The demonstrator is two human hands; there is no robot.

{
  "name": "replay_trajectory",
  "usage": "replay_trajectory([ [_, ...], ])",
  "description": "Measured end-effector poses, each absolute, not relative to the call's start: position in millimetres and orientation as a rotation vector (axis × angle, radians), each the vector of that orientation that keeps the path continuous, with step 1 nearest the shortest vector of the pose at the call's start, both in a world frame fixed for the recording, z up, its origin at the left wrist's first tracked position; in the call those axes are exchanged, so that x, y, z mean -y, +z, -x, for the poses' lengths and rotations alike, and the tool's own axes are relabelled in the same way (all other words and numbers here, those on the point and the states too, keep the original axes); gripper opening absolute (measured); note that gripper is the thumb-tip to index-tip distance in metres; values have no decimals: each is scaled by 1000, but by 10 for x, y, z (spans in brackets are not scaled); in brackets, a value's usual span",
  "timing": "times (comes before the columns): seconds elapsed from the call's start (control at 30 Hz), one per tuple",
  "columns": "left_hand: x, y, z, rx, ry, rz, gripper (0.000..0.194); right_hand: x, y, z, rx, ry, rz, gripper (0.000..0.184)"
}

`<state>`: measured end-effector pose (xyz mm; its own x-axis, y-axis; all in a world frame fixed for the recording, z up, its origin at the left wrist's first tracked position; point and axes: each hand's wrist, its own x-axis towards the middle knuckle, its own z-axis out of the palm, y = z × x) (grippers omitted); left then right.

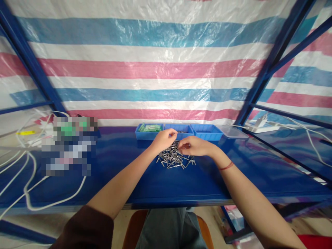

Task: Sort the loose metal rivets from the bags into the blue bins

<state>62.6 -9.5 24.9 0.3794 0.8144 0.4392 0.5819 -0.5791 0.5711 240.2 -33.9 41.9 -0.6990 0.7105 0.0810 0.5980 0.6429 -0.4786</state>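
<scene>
Snagging is a slight risk well left of the pile (172, 156), where a loose cable (33, 209) loops over the table (116, 145); a wide sweep of the left forearm could catch it. At the pile itself, the thin metal pins lie crossed at all angles, so lifting one could drag others out or prick a fingertip. With both hands so close together, they could bump and drop a pin. Just right of the pile's near side, stray pins could roll if a wrist brushes them.

The left hand (165, 139) is at the pile's far left edge, its fingers curled close to the thumb; whether it holds a pin, I cannot tell. The pile lies below and between both hands. The right hand (194, 146) is over the pile's far right edge, fingers bent inward and narrow, contents also unclear. Beyond the pile stand the left bin (145, 136), middle bin (185, 126) and right bin (207, 136).
</scene>
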Motion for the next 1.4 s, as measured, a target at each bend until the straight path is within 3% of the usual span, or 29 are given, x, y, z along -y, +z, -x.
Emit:
replay_trajectory([
  [0.1,135,220,-535,-1178,832,-2461,23,437,400,-2336,2689,775,1058,18],
  [0.37,374,25,-333,-1081,630,-2597,44,418,399,-2355,2710,531,1180,20],
  [0.53,356,-8,-317,-1094,501,-2601,60,445,444,-2377,2712,597,1312,12],
  [0.67,345,-14,-329,-1058,464,-2569,53,460,461,-2359,2723,587,1370,11],
  [0.93,328,17,-316,-1024,454,-2547,49,430,445,-2399,2701,498,1282,27],
  [1.17,331,24,-312,-1035,399,-2560,48,454,455,-2412,2714,522,1400,22],
  [1.4,340,46,-336,-997,436,-2610,46,479,423,-2313,2739,578,1217,14],
])
